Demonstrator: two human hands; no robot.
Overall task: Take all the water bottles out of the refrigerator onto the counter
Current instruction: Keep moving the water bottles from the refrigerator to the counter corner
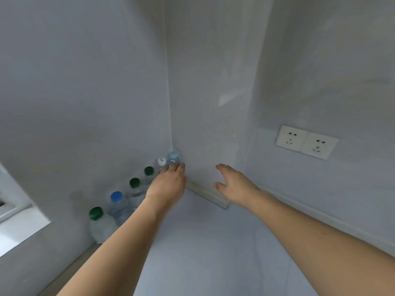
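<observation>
Left hand (pixel 168 184) grips the pale-blue-capped bottle (pixel 173 158); right hand (pixel 233 182) spread.

two white wall sockets (pixel 307 142) sit side by side.

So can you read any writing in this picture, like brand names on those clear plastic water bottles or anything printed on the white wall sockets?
No text can be read.
Clear plastic water bottles lined along the grey wall: any labels are too blurred to read.
White cap on one bottle: dark marks, too small to read.
Pale blue-capped bottle that the left hand holds: no writing readable.
White double wall socket: only pin holes, no lettering visible.
</observation>
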